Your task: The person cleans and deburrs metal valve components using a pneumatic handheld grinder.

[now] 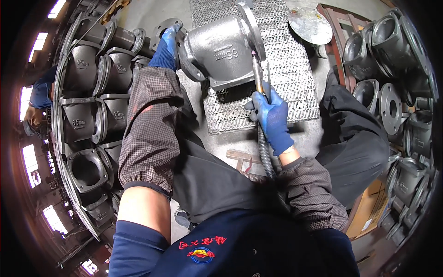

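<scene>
A grey cast-metal valve body (217, 44) with round flanges and raised lettering rests on a ridged metal mat (295, 92) in front of me. My left hand (171, 37), in a blue-coated glove, is closed over the flange at the casting's left end. In my gloved right hand (273, 113) is a slim pencil-shaped grinder (258, 76), with a ribbed dark hose (265, 154) trailing back toward my body. Its pinkish tip is at the inner side of the right flange; I cannot tell whether it touches the metal.
Similar castings are stacked at the left (78, 69), and more stand on the right (387, 41) by a reddish-brown metal frame (344, 18). A round, stained plate (310, 25) sits beyond the mat. A cardboard box (369, 210) lies at lower right. Another person's arm (41, 90) shows far left.
</scene>
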Motion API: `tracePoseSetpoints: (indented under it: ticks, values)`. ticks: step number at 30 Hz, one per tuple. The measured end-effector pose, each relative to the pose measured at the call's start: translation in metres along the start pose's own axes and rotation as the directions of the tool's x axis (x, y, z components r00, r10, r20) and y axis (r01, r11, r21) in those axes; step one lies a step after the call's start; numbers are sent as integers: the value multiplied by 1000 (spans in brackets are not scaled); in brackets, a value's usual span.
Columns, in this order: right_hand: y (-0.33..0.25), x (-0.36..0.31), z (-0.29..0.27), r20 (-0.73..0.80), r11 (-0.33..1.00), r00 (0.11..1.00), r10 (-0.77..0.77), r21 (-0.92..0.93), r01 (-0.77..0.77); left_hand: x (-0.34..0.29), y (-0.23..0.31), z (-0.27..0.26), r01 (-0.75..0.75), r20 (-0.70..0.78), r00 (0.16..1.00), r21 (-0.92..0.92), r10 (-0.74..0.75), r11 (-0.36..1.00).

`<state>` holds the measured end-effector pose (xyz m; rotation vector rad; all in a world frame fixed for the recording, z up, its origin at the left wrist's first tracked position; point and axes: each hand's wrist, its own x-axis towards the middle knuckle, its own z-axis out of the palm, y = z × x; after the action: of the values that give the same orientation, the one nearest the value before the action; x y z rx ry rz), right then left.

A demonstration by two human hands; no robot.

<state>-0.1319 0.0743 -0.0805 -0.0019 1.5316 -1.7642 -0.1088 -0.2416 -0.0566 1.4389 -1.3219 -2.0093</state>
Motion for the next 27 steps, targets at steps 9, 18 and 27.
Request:
tracePoseSetpoints:
  ticks: [9, 18, 27]
  values:
    - [2, -4, 30, 6, 989, 996, -84, 121, 83, 31, -6, -16, -235, -114, 963, 97, 245, 967]
    - [-31, 1, 7, 62, 995, 996, -65, -77, 70, 10, 2, -14, -157, 17, 988, 105, 156, 982]
    - [-20, 0, 16, 72, 981, 982, -176, -71, 181, -8, 2, 6, -18, -103, 995, -9, 17, 1000]
